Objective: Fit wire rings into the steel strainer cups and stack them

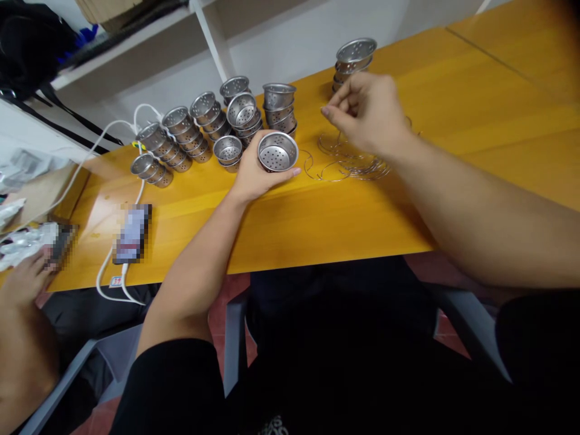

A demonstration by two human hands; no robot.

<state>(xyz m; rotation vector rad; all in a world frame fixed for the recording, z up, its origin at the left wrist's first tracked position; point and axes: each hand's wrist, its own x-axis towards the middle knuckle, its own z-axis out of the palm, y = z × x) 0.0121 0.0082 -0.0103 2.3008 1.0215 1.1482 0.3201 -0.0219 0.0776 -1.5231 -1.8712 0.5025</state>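
My left hand point(252, 174) is wrapped round a perforated metal strainer cup point(278, 154), its open mouth facing up toward me. To the right, my right hand point(375, 113) hovers over a loose pile of thin wire rings point(368, 169), thumb and fingertips pinched together. Whatever sits in that pinch, if anything, is too small to make out. Behind the right hand stands a stack of the same cups point(356, 53), partly covered by the fingers. More stacked cups point(280, 99) stand just beyond my left hand, and a short stack point(228, 150) is close on its left.
Several further cup stacks point(180, 125) line the back left of the yellow table point(326, 223). A phone point(132, 234) lies at the left with a white cable point(103, 266). Another person's hand point(27, 275) holds a dark device at the far left. Shelving point(208, 39) rises behind.
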